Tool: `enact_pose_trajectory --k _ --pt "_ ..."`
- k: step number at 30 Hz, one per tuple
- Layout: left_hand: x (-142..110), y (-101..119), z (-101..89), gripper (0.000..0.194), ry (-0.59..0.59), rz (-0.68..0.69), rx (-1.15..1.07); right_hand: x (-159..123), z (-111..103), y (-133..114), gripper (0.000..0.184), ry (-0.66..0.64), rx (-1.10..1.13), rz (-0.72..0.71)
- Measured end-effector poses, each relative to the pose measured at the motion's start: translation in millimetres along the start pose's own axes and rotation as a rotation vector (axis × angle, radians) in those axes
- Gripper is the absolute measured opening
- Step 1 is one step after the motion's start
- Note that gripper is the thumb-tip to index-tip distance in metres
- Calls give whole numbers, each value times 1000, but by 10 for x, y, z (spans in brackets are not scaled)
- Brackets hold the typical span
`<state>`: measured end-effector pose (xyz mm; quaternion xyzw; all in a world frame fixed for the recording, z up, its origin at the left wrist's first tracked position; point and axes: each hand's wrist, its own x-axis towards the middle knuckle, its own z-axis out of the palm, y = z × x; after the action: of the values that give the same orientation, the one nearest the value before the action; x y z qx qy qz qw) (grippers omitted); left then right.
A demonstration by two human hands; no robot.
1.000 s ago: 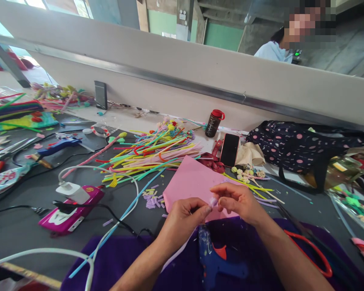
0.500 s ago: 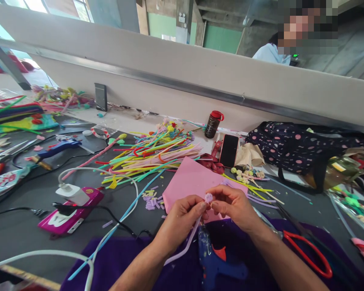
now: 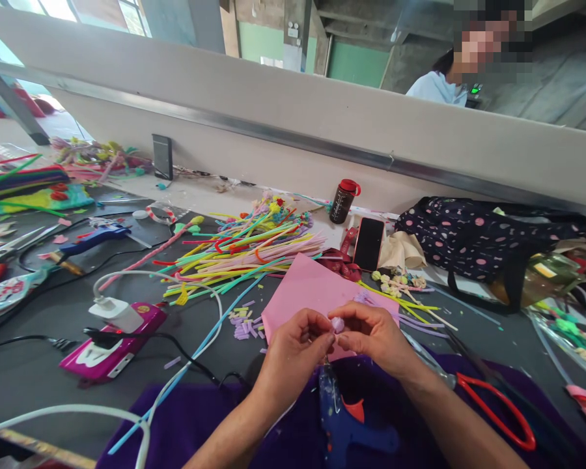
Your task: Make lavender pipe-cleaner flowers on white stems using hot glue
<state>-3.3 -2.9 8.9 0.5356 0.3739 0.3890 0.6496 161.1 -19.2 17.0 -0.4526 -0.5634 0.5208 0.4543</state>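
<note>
A small lilac flower head (image 3: 338, 324) sits between my fingertips. My left hand (image 3: 293, 355) is pinched closed on its near left side, and my right hand (image 3: 371, 337) grips it from the right with thumb and forefinger. Most of its stem is hidden behind my left hand and wrist. Just below my hands a blue glue gun (image 3: 331, 407) with a red trigger rests on a dark purple cloth (image 3: 185, 423), nozzle pointing up. Behind them lies a pink sheet (image 3: 305, 286), with short lilac cut pieces (image 3: 247, 327) at its left edge.
Several coloured stems (image 3: 254, 251) are heaped beyond the sheet. Red-handled scissors (image 3: 498, 404) lie by my right forearm. A magenta power strip (image 3: 114, 342) with cables is on the left. A phone (image 3: 370, 242), bottle (image 3: 342, 202) and patterned bag (image 3: 473, 241) stand at the back.
The flower head has turned slightly between my fingers, and my hands have drawn a little closer around it. The lilac stem that hung below my left hand is now mostly out of sight.
</note>
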Motion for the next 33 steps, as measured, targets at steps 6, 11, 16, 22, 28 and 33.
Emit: enact_pose_trajectory --k 6,11,16,22,28,33 --pt "-38 2 -17 5 102 155 283 2 -49 11 36 -28 8 -18" --pt "-44 20 -8 4 106 209 391 3 -69 18 29 -22 -46 -107" --pt "-35 17 2 3 82 198 386 10 -69 5 21 -12 -128 -165" --pt "-30 12 5 3 63 154 337 4 -47 -9 15 -20 -101 -128" --pt "-38 12 12 5 69 138 291 3 -30 -8 14 -16 -75 -111" --pt "-27 -10 8 8 90 136 260 -2 -14 12 13 -16 -50 -79"
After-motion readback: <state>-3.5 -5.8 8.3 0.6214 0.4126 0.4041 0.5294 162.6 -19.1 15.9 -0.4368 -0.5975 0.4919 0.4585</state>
